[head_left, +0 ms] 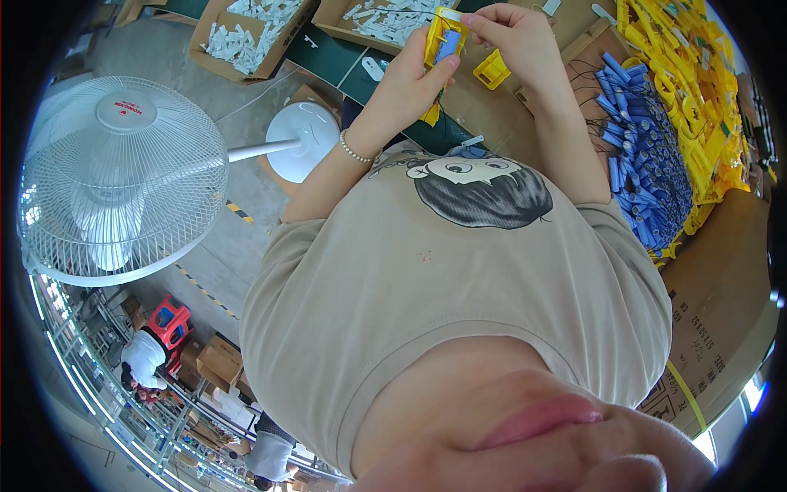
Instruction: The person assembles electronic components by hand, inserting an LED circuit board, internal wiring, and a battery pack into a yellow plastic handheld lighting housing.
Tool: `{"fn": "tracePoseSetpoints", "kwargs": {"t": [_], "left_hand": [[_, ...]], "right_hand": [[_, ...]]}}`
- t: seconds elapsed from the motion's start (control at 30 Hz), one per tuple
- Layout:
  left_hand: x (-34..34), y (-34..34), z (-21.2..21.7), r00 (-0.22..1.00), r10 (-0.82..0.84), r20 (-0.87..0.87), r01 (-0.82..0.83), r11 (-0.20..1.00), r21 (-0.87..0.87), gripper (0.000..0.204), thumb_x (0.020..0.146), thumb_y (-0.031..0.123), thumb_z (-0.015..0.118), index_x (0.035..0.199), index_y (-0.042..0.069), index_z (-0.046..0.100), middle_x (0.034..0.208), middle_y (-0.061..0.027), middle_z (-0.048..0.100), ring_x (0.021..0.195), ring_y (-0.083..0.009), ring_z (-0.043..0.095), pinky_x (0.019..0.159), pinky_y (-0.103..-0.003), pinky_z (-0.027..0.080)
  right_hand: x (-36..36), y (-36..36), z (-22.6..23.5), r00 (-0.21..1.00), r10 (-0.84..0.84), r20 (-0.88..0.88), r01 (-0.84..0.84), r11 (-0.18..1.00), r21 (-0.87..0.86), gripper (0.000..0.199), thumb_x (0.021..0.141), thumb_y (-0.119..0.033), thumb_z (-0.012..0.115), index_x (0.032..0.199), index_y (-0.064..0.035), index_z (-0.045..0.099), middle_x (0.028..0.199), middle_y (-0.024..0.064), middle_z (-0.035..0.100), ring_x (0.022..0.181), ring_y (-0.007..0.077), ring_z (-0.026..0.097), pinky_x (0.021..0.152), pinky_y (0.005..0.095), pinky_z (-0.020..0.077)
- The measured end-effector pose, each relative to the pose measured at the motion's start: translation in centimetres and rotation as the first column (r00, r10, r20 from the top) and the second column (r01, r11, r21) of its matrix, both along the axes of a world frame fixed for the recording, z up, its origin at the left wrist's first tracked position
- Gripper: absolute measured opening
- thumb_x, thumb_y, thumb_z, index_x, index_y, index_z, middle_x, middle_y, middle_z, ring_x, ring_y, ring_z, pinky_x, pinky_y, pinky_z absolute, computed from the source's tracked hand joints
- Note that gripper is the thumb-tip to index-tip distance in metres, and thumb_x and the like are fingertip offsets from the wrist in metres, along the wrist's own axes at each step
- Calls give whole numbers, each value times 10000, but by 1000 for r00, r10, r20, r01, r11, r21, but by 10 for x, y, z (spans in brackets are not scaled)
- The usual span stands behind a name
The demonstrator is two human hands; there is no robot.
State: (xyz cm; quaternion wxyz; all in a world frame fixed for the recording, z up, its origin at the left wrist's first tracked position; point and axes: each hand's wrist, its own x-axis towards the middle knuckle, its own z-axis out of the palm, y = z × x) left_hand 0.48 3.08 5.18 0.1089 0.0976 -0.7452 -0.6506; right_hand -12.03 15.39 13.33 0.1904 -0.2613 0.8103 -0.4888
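Hands held one yellow casing (443, 38): left hand (410, 82) gripped it, right hand (516, 37) pinched its top; blue parts (648, 164) and cardboard boxes (246, 37) lay near.

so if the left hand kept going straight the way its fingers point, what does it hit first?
The left hand already grips the yellow part with a blue insert, fingers pointing up and away. Beyond that, the first thing in line looks like the cardboard box of white parts, though depth is hard to judge in this fisheye view.
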Motion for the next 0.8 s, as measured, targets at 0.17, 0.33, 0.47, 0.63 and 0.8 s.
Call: {"fn": "tracePoseSetpoints", "kwargs": {"t": [0.17, 0.33, 0.47, 0.63, 0.8], "left_hand": [[4, -6, -2, 994, -71, 88, 58, 988, 143, 390, 975, 209, 558, 1307, 52, 429, 1026, -59, 585, 797, -125, 627, 677, -288, 539], [9, -19, 8, 949, -271, 161, 212, 927, 311, 426, 976, 224, 540, 1349, 53, 427, 1086, -82, 596, 867, -149, 643, 729, -307, 547], [18, -27, -7, 990, -103, -92, 133, 892, 432, 520, 993, 241, 487, 1437, 8, 350, 1216, -136, 580, 1043, -203, 613, 875, -355, 521], [36, -51, -29, 945, 311, -101, -240, 869, 432, 529, 997, 240, 484, 1444, -5, 345, 1237, -159, 568, 1075, -228, 599, 908, -369, 513], [36, -46, -27, 973, 226, -47, -185, 887, 423, 501, 993, 233, 485, 1428, 12, 372, 1194, -138, 581, 1038, -205, 603, 878, -346, 521]], "right_hand": [[-6, -11, -8, 973, 69, -220, -12, 968, 250, 284, 839, -204, 720, 947, 56, 687, 740, 137, 668, 648, 186, 611, 588, 305, 489], [-45, -7, -39, 870, 448, -206, -475, 873, -110, 307, 877, -219, 683, 1033, 45, 664, 766, 86, 662, 637, 188, 599, 586, 304, 492], [-90, -9, -8, 932, 351, 92, -342, 934, -104, 254, 908, -187, 645, 1055, 19, 669, 770, 45, 644, 554, 137, 542, 519, 262, 442], [-207, -62, -50, 903, -7, 429, 235, 845, -481, 121, 886, -70, 641, 965, 21, 642, 718, 74, 611, 563, 154, 573, 489, 270, 452], [-329, -105, -137, 704, -410, 580, 684, 613, -396, 139, 861, -90, 689, 892, 26, 620, 712, 97, 610, 632, 214, 633, 532, 336, 528]]}}
